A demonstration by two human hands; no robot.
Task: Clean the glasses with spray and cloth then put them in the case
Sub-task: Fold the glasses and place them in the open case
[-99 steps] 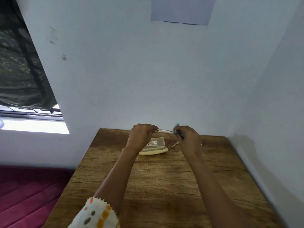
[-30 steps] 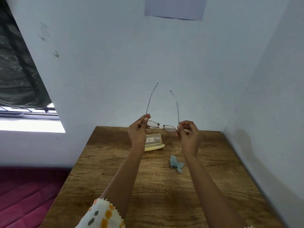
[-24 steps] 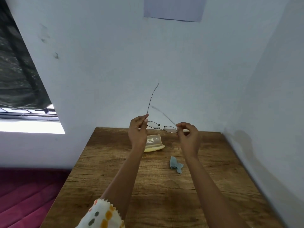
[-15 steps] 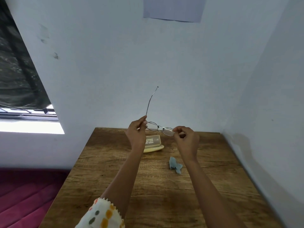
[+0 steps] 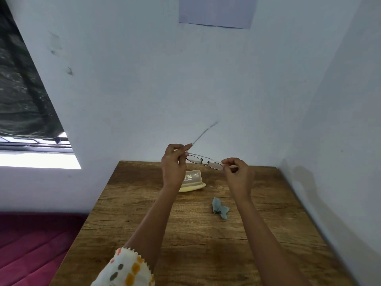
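while left hand (image 5: 174,164) and right hand (image 5: 237,174) pinch the glasses (image 5: 204,161) at each end above the far desk (image 5: 195,244), ease the raised temple flat before lowering them into the open case (image 5: 192,179) beneath.

Wood-grain table (image 5: 195,240), thin-wire glasses (image 5: 204,161)

Single head-worn wide-angle view, forward and down onto the table (image 5: 206,244)

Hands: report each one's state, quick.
Left hand: pinches one end of the glasses.
Right hand: pinches the other end.
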